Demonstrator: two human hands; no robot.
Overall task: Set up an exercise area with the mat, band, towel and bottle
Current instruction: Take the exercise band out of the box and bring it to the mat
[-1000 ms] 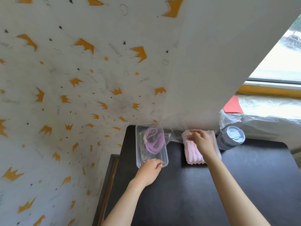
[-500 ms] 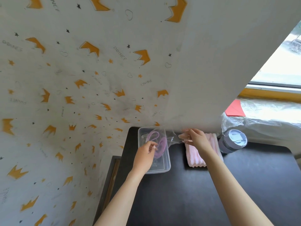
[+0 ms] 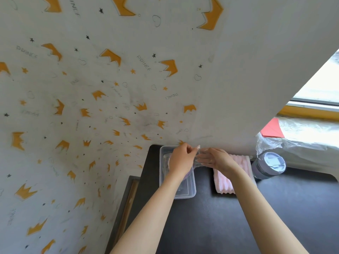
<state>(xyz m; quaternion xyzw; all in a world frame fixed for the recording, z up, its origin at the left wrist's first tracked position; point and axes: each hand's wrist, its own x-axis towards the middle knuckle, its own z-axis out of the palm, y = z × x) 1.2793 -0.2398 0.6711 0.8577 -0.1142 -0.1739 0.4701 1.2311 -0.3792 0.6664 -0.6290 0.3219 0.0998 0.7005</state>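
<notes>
- Two hands meet at the far edge of the black tabletop (image 3: pixel 229 226), close to the wall.
- The left hand (image 3: pixel 180 160) is over the clear box (image 3: pixel 184 192). Its fingers are curled and pinch the top of a thin clear bag (image 3: pixel 199 163).
- The right hand (image 3: pixel 219 159) is just beside the left one. Its fingers (image 3: pixel 202 160) lie mostly straight on the bag. I cannot tell if it grips the bag or only touches it.
- The bag sits between the box and the towel (image 3: pixel 224 184). It is see-through, so its shape is hard to make out.
- The box stands on the tabletop near the left edge. The purple band (image 3: pixel 188 176) is in it. Only a small bit of the band shows, because the left hand hides the rest.
- The pink towel lies folded flat on the tabletop, to the right of the box. The right wrist crosses over part of it.
- The grey bottle (image 3: pixel 268 165) stands upright on the tabletop, just right of the towel, with its lid on.
- The wall (image 3: pixel 110 88) behind has paper with orange crowns and small stars.
- Some red paper (image 3: pixel 271 130) lies on a shelf covered in shiny plastic, far right, under the window.
</notes>
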